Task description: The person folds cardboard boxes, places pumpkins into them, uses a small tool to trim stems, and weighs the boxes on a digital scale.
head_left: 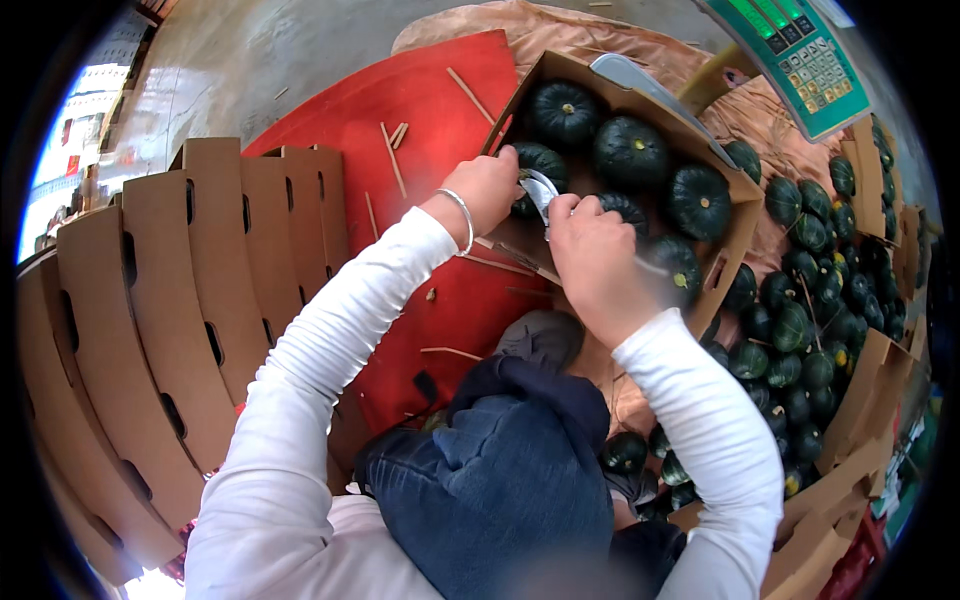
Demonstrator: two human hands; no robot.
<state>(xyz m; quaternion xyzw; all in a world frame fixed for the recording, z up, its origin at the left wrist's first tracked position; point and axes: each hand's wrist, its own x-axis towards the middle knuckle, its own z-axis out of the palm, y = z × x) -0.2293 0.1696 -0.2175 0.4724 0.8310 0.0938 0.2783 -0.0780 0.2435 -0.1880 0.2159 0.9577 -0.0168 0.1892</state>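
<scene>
Pumpkin (pixel 546 162) in the head view: it sits at the left side of the box (pixel 738 232), beside other pumpkins (pixel 632 152). The right hand's (pixel 597 250) grip is closed around a cutter (pixel 541 190), blade near the pumpkin. The left hand (pixel 480 196) is at the pumpkin's left edge; whether its grip is closed cannot be told.

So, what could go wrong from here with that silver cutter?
The silver cutter in the right hand is very near the left hand, so a slip might nick those fingers. Its tip could also scratch the dark green squash beside it in the cardboard box.
</scene>
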